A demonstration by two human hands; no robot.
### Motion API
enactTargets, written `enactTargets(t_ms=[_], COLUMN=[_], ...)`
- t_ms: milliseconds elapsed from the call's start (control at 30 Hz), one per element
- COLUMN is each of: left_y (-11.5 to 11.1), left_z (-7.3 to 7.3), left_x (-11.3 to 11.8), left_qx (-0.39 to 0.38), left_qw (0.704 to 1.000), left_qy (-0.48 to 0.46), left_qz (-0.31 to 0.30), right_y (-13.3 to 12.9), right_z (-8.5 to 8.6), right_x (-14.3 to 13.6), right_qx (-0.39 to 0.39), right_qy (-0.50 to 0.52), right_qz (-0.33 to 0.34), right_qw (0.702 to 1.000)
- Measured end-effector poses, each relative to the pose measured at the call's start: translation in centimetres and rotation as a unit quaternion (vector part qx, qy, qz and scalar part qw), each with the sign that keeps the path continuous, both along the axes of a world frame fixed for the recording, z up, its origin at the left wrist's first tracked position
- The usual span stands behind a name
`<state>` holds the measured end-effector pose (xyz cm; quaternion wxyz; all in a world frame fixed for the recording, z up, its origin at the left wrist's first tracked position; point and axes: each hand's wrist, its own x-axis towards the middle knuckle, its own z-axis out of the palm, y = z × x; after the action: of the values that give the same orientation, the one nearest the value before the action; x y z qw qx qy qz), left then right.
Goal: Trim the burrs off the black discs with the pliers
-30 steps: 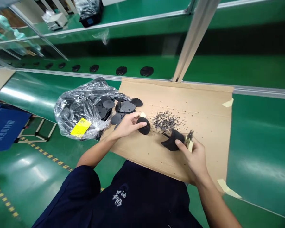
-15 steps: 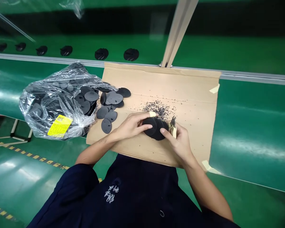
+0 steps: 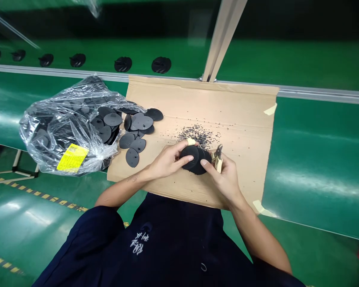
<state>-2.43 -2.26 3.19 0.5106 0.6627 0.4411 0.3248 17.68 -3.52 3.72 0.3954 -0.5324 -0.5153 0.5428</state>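
nearest to us is a navy shirt [image 3: 179,243] with white lettering [image 3: 139,244] on it. just beyond it, we see both hands at work over the cardboard. the left hand [image 3: 164,162] pinches a round black disc [image 3: 189,154] between thumb and fingers, with a band of pale tape [image 3: 191,142] round one fingertip. the right hand [image 3: 225,177] grips an other disc [image 3: 200,169], thumb pressed on its face, and also clasps a pair of pliers [image 3: 217,163], tips pointing away from us. the two discs overlap between the hands, above the cardboard; we cannot tell whether they touch it.

right behind them, black crumbs [image 3: 197,133] lie scattered on the cardboard [image 3: 242,139], which is stuck to the green bench [image 3: 317,159] by tape strips [image 3: 270,109] at the right. to the left we find loose discs [image 3: 132,158] in a heap, spilling from a clear plastic bag [image 3: 60,123] with a yellow label [image 3: 73,158]. farther off runs a metal rail [image 3: 317,94] with a post [image 3: 218,44], and behind it a row of black pieces [image 3: 161,65] sits on a green surface.
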Motion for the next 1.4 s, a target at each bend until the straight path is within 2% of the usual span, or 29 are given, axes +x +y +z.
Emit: enactTargets(t_ms=[167,233,333,467,667,1000,1100,1267,1333,1400], left_y=[-0.2,-0.3,-0.6,-1.2,-1.7,-1.8,-1.9,-2.1,-2.2,-2.2], left_z=[0.4,0.5,0.5,0.6,1.9,2.2,2.2,1.7,1.6,1.6], left_x=[0.0,0.4,1.2,2.1,2.6,2.9,3.0,3.4,3.4,3.1], left_qx=[0.085,0.105,0.079,0.076,0.178,0.262,0.249,0.187,0.178,0.177], left_qw=[0.995,0.993,0.994,0.985,0.977,0.958,0.961,0.974,0.976,0.976], left_qy=[0.046,0.046,-0.024,-0.127,-0.092,-0.085,-0.085,-0.109,-0.105,-0.094], left_qz=[0.003,0.026,0.074,0.085,0.077,0.081,0.088,0.065,0.069,0.088], right_y=[0.0,0.0,-0.3,-1.0,-1.8,-2.2,-2.3,-2.5,-2.4,-2.1], right_z=[-0.2,-0.4,-0.6,-1.0,-1.8,-1.8,-2.0,-2.6,-2.6,-2.3], right_x=[-0.1,-0.1,-0.2,-0.6,-1.1,-0.8,-1.0,-1.7,-1.3,-0.3], right_qx=[0.034,0.051,0.097,0.181,0.228,0.238,0.23,0.185,0.17,0.168], right_qy=[-0.041,-0.045,-0.021,0.035,0.049,0.049,0.047,0.035,0.038,0.022], right_qz=[-0.005,-0.016,-0.047,-0.066,-0.094,-0.087,-0.097,-0.124,-0.111,-0.069], right_qw=[0.999,0.998,0.994,0.981,0.968,0.966,0.967,0.974,0.978,0.983])
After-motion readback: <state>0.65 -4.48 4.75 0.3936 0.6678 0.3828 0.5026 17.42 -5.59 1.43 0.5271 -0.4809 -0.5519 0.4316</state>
